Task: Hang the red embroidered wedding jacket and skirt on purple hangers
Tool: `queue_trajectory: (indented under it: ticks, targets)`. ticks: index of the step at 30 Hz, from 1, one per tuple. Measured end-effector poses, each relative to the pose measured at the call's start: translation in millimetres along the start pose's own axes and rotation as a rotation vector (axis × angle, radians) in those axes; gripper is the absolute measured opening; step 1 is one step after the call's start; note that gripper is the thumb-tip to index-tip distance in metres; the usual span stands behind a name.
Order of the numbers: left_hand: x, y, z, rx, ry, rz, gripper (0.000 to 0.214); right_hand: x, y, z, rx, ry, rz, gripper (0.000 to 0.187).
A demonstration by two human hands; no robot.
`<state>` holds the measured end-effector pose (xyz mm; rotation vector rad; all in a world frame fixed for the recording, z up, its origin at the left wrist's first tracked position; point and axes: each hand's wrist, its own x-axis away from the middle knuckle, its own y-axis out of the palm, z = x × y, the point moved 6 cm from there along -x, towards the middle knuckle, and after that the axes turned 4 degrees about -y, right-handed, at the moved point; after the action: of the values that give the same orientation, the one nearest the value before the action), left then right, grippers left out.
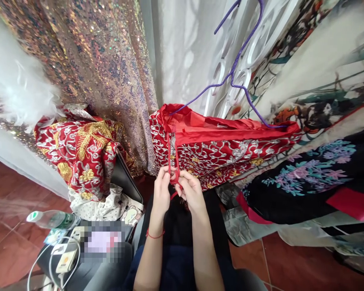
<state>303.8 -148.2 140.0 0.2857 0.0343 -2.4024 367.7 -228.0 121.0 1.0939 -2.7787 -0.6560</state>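
A red embroidered skirt point(200, 159) with silver and gold stitching hangs from a purple wire hanger point(232, 76) in front of me. Two narrow red ribbons point(176, 159) drop from its waistband near the left end. Just below the waistband, my left hand point(163, 186) pinches one ribbon between thumb and fingers. Close beside it, my right hand point(190, 189) is closed on the ribbon too, where it forms a loop between both hands. Fingertips partly hide the crossing of the ribbon.
At left, a folded red embroidered garment point(91, 153) lies over a dark seat back, above a water bottle point(53, 219) and a power strip point(68, 254) with white cable. A sequinned curtain point(109, 60) hangs behind. Black floral fabric point(309, 173) lies at right.
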Motion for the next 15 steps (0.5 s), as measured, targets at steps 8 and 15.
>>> queue_trajectory:
  ticks: [8,15]
  targets:
    - [-1,-11.9,-2,-0.058,0.050,0.080,0.023,-1,-6,-5,0.036,-0.095,0.076,0.019]
    - [1,-17.4,14,-0.284,0.197,0.040,0.013,0,-9,-9,0.104,-0.114,0.107,0.016]
